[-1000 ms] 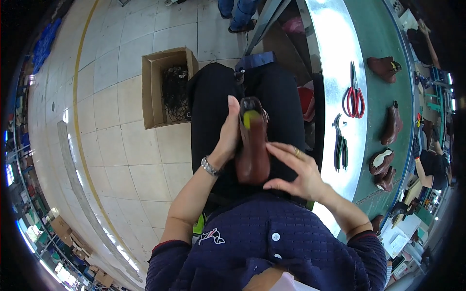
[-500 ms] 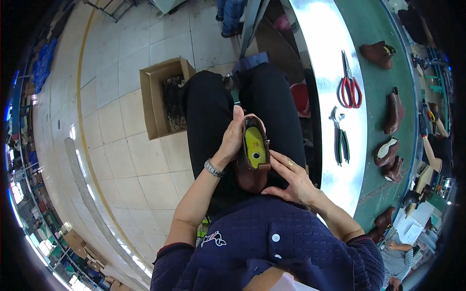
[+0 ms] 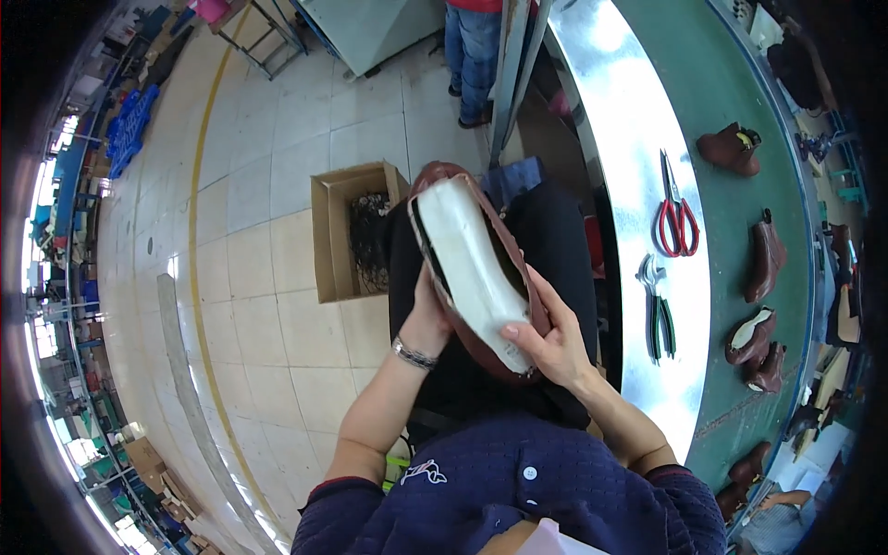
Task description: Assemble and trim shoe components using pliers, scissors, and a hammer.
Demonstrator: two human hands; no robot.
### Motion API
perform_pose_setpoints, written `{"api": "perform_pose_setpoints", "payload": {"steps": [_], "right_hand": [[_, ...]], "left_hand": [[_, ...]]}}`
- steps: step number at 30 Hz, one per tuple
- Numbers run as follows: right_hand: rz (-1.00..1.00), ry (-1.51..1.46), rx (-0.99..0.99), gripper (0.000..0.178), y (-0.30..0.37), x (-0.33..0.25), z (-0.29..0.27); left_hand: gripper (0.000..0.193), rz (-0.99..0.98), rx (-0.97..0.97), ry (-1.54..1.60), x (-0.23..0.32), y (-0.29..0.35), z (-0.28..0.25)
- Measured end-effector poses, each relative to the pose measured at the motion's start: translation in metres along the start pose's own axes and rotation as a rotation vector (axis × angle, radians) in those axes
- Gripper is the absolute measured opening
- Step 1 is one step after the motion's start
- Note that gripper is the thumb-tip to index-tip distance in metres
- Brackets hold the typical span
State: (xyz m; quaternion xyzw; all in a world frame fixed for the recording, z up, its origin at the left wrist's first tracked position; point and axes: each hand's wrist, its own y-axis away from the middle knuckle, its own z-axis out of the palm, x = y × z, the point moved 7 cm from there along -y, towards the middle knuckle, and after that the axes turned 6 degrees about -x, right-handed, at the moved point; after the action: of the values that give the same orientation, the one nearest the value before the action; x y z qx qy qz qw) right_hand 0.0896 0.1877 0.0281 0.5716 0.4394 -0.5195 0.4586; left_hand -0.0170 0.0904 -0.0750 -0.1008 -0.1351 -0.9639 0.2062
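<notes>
Above my lap I hold a brown boot (image 3: pixel 465 254) upside down. Its pale, whitish underside faces up, with the brown upper's edges standing loose around it. The toe points away from me. My left hand (image 3: pixel 427 319) is closed around the boot's left side, its fingers mostly hidden beneath. At the near end on the right, my right hand (image 3: pixel 557 342) grips the boot, its thumb pressed on the whitish underside and its fingers along the brown side.
On the shiny metal ledge (image 3: pixel 638 407) to my right lie red-handled scissors (image 3: pixel 678 222) and green-handled pliers (image 3: pixel 659 314). Beyond it, a green belt (image 3: pixel 740 236) carries several brown boots (image 3: pixel 766 259). A cardboard box (image 3: pixel 335 245) of black tangled strands stands left of my knees. A person's jeans (image 3: pixel 474 55) show ahead.
The boot has been turned over: its opening with a yellow-green inside faced up before, and now its whitish underside does. My right thumb has come onto the underside. The view has shifted slightly.
</notes>
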Motion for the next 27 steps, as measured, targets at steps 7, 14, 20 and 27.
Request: {"api": "perform_pose_setpoints", "payload": {"steps": [7,14,20,27], "right_hand": [[0.2,0.081,-0.035,0.081,-0.019,-0.006,-0.005],[0.348,0.029,-0.033,0.075,-0.011,-0.013,-0.01],[0.318,0.11,0.077,0.076,-0.023,0.015,-0.05],[0.151,0.707,0.78,0.052,0.042,0.014,-0.177]], "left_hand": [[0.079,-0.062,-0.138,-0.015,-0.001,-0.013,0.044],[0.077,-0.08,0.038,-0.081,-0.014,-0.008,0.017],[0.052,0.017,0.496,-0.174,-0.011,-0.003,0.014],[0.043,-0.179,-0.055,-1.104,-0.01,-0.019,0.146]]}}
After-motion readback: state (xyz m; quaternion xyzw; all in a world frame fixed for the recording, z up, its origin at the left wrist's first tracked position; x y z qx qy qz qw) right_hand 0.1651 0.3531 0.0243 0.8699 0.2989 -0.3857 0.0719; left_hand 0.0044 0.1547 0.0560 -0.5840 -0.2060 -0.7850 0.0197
